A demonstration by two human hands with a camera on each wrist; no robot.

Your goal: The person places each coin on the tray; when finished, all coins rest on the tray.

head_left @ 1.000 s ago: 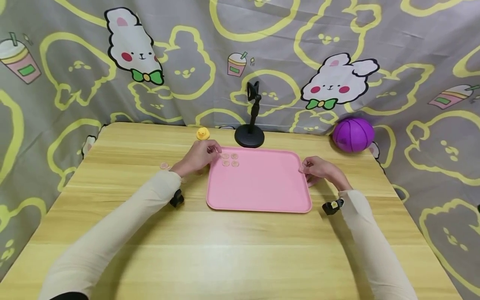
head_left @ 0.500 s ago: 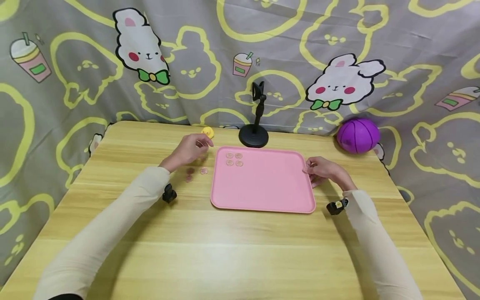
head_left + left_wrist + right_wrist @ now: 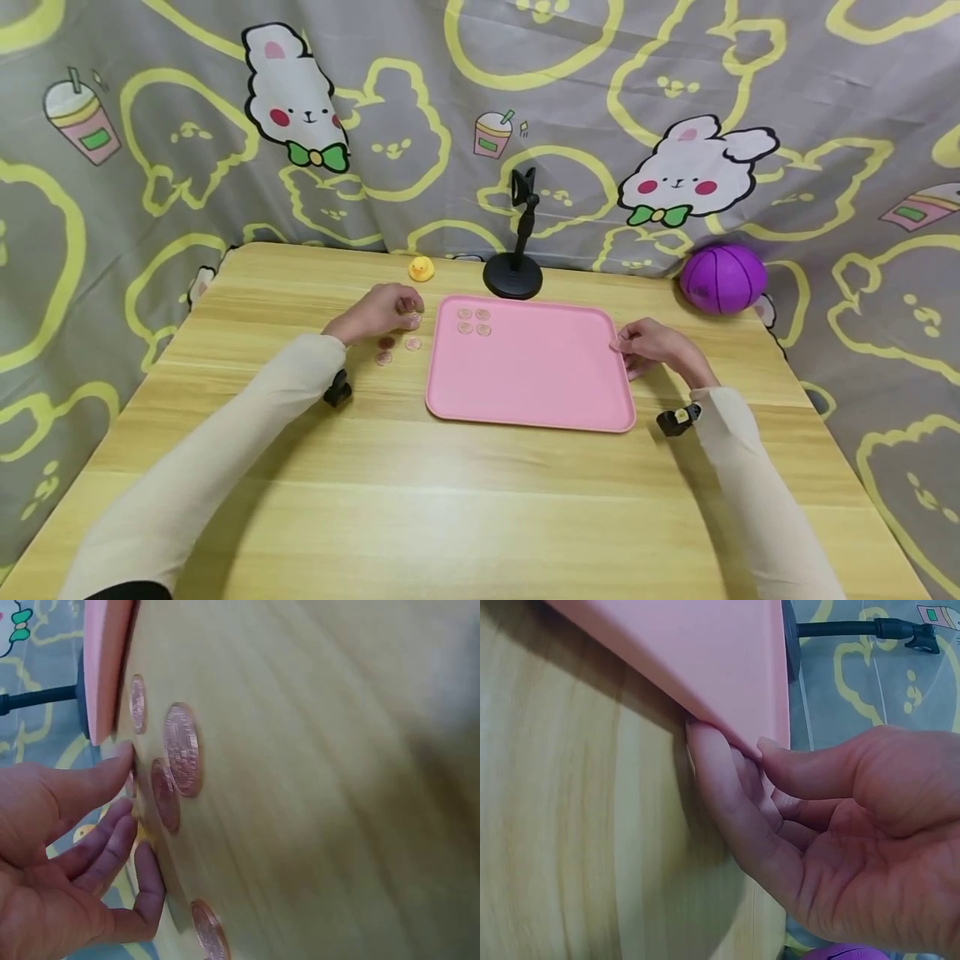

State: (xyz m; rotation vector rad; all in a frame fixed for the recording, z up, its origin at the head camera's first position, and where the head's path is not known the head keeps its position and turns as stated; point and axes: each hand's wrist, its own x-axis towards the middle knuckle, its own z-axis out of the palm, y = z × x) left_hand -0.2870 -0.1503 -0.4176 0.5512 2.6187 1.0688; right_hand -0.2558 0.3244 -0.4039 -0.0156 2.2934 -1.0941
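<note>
My left hand point(image 3: 380, 310) is low over the table, left of the pink tray point(image 3: 536, 375). In the left wrist view its thumb and fingertips lie at either side of a copper-coloured coin point(image 3: 131, 784), partly hidden, with a gap between them. Several more coins lie close by, among them one flat coin point(image 3: 182, 750) and another coin point(image 3: 413, 342) near the tray's left edge. Inside the tray's far left corner, several coins point(image 3: 465, 328) sit in two rows. My right hand point(image 3: 817, 825) holds the tray's right edge, thumb at the rim and fingers curled at its side.
A yellow rubber duck point(image 3: 422, 268) stands behind the left hand. The black phone stand point(image 3: 513, 275) is behind the tray, and a purple ball point(image 3: 723, 279) rests at the back right. A patterned curtain point(image 3: 420, 192) hangs along the table's back edge.
My left hand has moved left from the tray's far left corner and lowered to a coin on the table. My right hand stays on the tray's edge. The head view has shifted slightly.
</note>
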